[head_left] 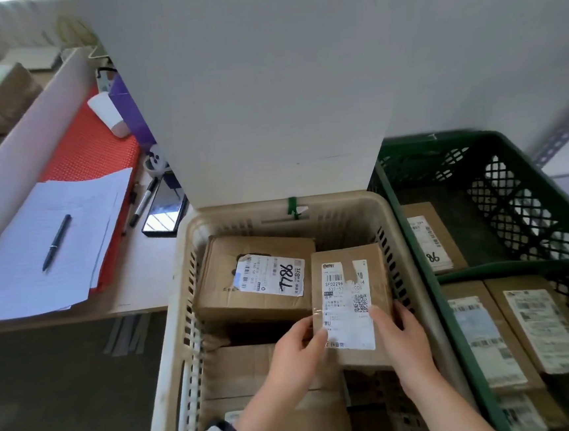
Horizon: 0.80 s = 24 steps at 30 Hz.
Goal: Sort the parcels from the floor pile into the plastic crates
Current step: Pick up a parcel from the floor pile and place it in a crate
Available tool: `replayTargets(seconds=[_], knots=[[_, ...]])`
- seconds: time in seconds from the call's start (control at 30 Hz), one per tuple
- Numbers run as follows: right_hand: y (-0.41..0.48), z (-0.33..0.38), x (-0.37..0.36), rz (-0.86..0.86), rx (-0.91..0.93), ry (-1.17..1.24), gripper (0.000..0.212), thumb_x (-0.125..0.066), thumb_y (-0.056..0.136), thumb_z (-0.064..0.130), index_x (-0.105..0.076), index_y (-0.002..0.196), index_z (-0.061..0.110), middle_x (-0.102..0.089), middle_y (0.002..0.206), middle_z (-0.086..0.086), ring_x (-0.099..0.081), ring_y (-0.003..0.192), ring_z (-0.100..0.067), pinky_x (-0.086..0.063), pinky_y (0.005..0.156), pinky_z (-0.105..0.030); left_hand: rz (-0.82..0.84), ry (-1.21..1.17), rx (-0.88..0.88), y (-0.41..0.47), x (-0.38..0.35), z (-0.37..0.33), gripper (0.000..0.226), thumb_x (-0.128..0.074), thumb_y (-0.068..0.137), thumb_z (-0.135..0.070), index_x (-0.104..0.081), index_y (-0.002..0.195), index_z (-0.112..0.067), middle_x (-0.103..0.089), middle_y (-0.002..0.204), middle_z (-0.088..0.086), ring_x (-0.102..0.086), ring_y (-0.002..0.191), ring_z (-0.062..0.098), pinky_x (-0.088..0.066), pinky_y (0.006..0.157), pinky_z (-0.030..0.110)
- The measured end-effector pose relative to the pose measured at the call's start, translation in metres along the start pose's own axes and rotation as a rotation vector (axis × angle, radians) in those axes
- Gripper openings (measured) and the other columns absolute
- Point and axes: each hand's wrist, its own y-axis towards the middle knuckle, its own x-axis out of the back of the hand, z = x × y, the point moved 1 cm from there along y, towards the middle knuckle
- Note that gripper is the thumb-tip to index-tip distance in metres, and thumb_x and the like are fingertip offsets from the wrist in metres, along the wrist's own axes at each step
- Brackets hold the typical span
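Head view: left hand (296,346) and right hand (402,339) both grip labelled parcel (351,307) over beige crate (185,313).

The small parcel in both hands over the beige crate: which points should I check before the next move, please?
1. Grip: left hand and right hand both hold the small parcel at its near end: ok.
2. Label faces up, and the thumbs cover only its lower corners: ok.
3. Free place in the beige crate below the small parcel: cannot tell, the parcel hides it.
4. Clearance from the parcel marked 7786 on the left: cannot tell whether they touch.
5. Room in the green crate: ok, bare floor shows in its far part.
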Motion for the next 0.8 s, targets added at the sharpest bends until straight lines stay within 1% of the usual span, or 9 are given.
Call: replayTargets(seconds=[0.07,0.17,0.27,0.4,0.47,0.5,0.6,0.7,0.8], knots=[[0.007,0.002,0.002,0.045,-0.036,0.087,0.053,-0.06,0.091,0.03,-0.045,0.139,0.017,-0.06,0.127,-0.006,-0.058,0.106,-0.02,-0.048,0.086,-0.03,-0.027,-0.044,0.014,0.004,-0.017,-0.004,0.039,-0.055,0.095,-0.025,-0.05,0.133,-0.026,-0.062,0.121,-0.016,-0.057,0.11,-0.001,-0.049,0.09,0.017],[0.018,0.002,0.002,0.019,0.013,0.044,0.04,-0.05,0.097,0.029,-0.051,0.134,0.016,-0.063,0.123,-0.007,-0.059,0.095,-0.018,-0.047,0.072,-0.021,-0.079,-0.023,-0.004,0.013,-0.034,-0.005,0.048,-0.061,0.091,-0.022,-0.047,0.136,-0.024,-0.058,0.126,-0.014,-0.053,0.118,0.002,-0.044,0.1,0.022],[0.024,-0.001,-0.006,-0.033,0.045,-0.085,0.042,-0.038,0.1,0.035,-0.046,0.138,0.019,-0.059,0.129,-0.008,-0.059,0.111,-0.025,-0.045,0.085,-0.027,-0.119,-0.018,-0.019,0.017,-0.043,-0.004,0.061,-0.068,0.086,-0.023,-0.041,0.141,-0.022,-0.058,0.127,-0.012,-0.051,0.117,0.002,-0.043,0.101,0.022],[0.042,0.009,-0.02,-0.067,-0.048,-0.129,0.051,-0.033,0.1,0.037,-0.027,0.148,0.022,-0.04,0.145,-0.013,-0.04,0.131,-0.034,-0.035,0.105,-0.042,-0.213,-0.033,-0.003,0.025,-0.043,0.003,0.068,-0.074,0.081,-0.024,-0.042,0.141,-0.017,-0.056,0.13,-0.007,-0.051,0.122,0.01,-0.044,0.105,0.032],[0.046,0.01,-0.024,-0.092,-0.092,-0.019,0.053,-0.046,0.095,0.032,-0.033,0.143,0.014,-0.044,0.139,-0.016,-0.045,0.124,-0.033,-0.04,0.099,-0.041,-0.298,-0.065,-0.002,0.03,-0.043,0.004,0.063,-0.077,0.078,-0.025,-0.049,0.134,-0.016,-0.06,0.123,-0.005,-0.056,0.113,0.009,-0.049,0.098,0.03],[0.043,0.008,-0.024,-0.12,-0.081,0.07,0.05,-0.053,0.092,0.026,-0.038,0.137,0.008,-0.049,0.132,-0.016,-0.049,0.116,-0.031,-0.044,0.092,-0.037,-0.348,-0.08,-0.015,0.032,-0.044,0.002,0.055,-0.079,0.076,-0.025,-0.054,0.125,-0.017,-0.062,0.116,-0.006,-0.058,0.105,0.007,-0.05,0.09,0.024],[0.034,-0.006,-0.026,-0.209,-0.034,0.265,0.042,-0.062,0.088,0.017,-0.046,0.125,0.004,-0.057,0.115,-0.011,-0.057,0.1,-0.023,-0.046,0.079,-0.029,-0.49,-0.13,0.003,0.038,-0.051,-0.005,0.036,-0.08,0.074,-0.027,-0.058,0.101,-0.018,-0.061,0.095,-0.007,-0.058,0.085,0.004,-0.044,0.069,0.014],[0.038,-0.021,-0.038,-0.214,-0.017,0.294,0.042,-0.064,0.087,0.016,-0.052,0.127,0.01,-0.058,0.121,-0.008,-0.057,0.109,-0.021,-0.048,0.088,-0.03,-0.56,-0.217,0.111,0.044,-0.063,-0.004,0.026,-0.076,0.078,-0.028,-0.058,0.094,-0.016,-0.061,0.093,-0.004,-0.058,0.086,0.01,-0.043,0.07,0.019],[0.048,-0.032,-0.05,-0.177,-0.081,0.33,0.042,-0.059,0.09,0.013,-0.05,0.132,0.013,-0.059,0.125,-0.006,-0.056,0.114,-0.022,-0.047,0.096,-0.035,-0.607,-0.214,0.228,0.05,-0.07,0.004,0.019,-0.071,0.084,-0.028,-0.058,0.092,-0.017,-0.061,0.092,-0.003,-0.057,0.085,0.013,-0.037,0.068,0.021]])
